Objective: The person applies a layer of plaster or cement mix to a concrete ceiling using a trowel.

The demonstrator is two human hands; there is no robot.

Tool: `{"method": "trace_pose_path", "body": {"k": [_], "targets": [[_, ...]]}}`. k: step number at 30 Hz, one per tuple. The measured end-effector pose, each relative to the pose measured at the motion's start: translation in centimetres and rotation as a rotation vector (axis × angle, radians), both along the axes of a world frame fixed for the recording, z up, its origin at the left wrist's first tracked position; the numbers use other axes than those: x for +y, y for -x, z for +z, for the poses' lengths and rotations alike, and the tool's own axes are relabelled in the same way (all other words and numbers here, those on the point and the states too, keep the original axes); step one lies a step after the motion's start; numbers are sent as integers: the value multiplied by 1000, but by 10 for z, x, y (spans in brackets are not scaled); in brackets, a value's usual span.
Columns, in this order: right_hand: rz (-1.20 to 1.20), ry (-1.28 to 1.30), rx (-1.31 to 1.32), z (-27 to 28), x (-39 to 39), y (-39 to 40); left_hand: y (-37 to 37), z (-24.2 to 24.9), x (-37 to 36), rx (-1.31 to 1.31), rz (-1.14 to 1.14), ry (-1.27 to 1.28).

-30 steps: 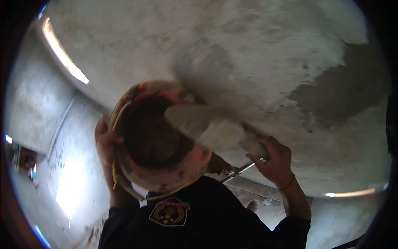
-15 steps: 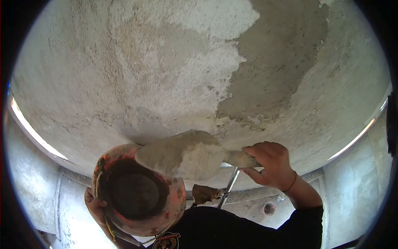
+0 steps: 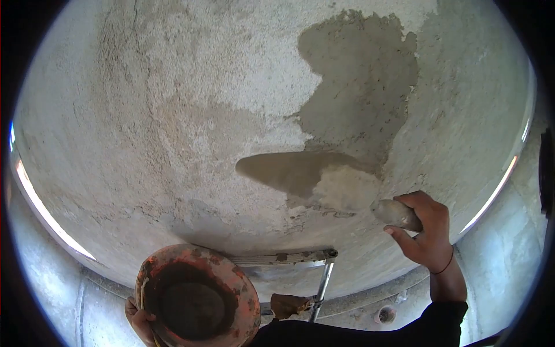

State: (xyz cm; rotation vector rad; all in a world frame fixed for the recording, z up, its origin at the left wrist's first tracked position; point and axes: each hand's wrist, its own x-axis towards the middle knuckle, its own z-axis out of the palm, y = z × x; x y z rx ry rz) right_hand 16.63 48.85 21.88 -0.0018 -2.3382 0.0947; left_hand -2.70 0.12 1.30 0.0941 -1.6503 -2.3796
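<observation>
A trowel with a long, rounded blade (image 3: 277, 168) is in my right hand (image 3: 430, 228), the fingers wrapped round its short, thick handle. Its blade lies close against the wall, overlapping the lower edge of a dark patch of wet plaster (image 3: 358, 87). Pale dried residue covers the part of the blade toward the handle. Low on the left, my left hand (image 3: 140, 321) grips the side of a worn orange-red bucket (image 3: 245, 289) at its rim. Grey mortar (image 3: 193, 303) lies inside, and the bucket's mouth is tilted toward me.
The rough grey wall (image 3: 191, 127) fills most of the view. Below it, a metal frame (image 3: 289, 257) with an upright pole stands beside the bucket. A brown rag-like piece (image 3: 287, 305) hangs near the pole. A small round container (image 3: 384, 315) is on the floor at lower right.
My right hand has carried the trowel up and right, from over the bucket's rim to the wet plaster patch. The bucket appears slightly lower, and the view has shifted.
</observation>
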Motion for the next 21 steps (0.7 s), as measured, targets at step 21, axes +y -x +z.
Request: {"method": "trace_pose_path", "body": {"k": [21], "targets": [[-7, 380, 49, 37, 6, -17, 7, -7, -6, 44, -13, -14]]}}
